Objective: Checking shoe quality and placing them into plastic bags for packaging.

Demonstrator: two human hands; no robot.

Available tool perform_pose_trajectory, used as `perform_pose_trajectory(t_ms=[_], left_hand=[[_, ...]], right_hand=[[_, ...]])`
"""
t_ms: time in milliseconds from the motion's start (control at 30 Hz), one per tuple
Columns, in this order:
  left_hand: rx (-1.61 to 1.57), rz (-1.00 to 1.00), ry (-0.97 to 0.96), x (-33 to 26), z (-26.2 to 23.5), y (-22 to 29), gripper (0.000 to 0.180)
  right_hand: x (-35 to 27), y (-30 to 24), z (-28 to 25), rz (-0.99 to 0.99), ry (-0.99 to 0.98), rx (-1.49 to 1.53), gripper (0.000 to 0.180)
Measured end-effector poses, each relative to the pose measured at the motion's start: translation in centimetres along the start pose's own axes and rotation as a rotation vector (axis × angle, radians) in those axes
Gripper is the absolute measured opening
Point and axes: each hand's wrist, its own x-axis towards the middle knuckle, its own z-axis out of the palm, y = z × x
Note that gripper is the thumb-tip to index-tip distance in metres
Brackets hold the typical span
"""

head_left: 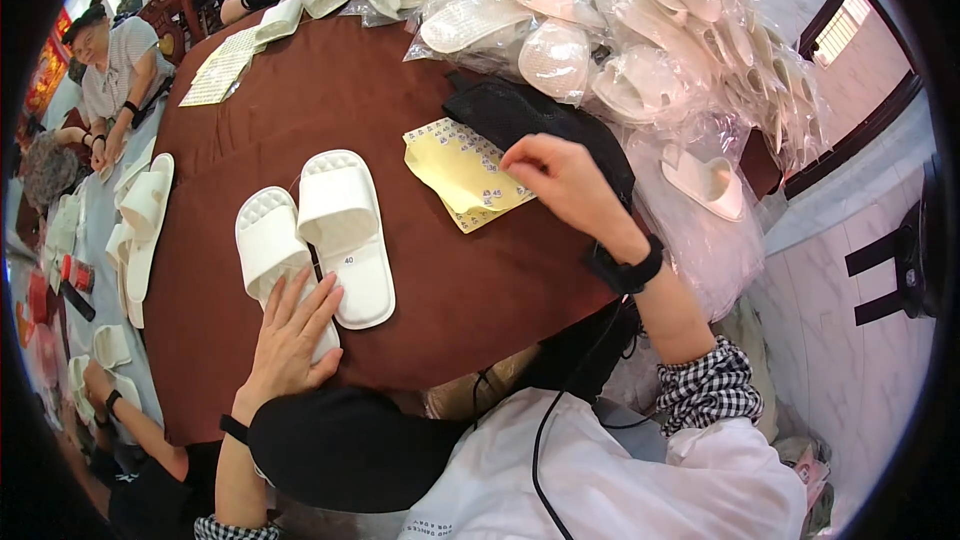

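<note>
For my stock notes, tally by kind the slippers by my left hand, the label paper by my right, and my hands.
White slippers: 2
Yellow label paper, counted as one pile: 1
Hands: 2, left hand and right hand
Total: 5

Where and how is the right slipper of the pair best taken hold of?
Right slipper: best gripped, I think, by its arched strap, from the right; that side is free, while the left hand and other slipper crowd its left.
</note>
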Motion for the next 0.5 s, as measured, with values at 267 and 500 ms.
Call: perform_pose_trajectory(t_ms=[267, 500], left_hand=[[-0.049, 0.030, 0.038, -0.1, 0.3, -0.3, 0.074], [-0.051, 0.013, 0.026, -0.1, 0.4, -0.3, 0.070]], right_hand=[[0.2, 1.9, 3.3, -0.027, -0.081, -0.394, 0.009], [0.0, 1.6, 3.5, -0.123, -0.087, -0.441, 0.010]])
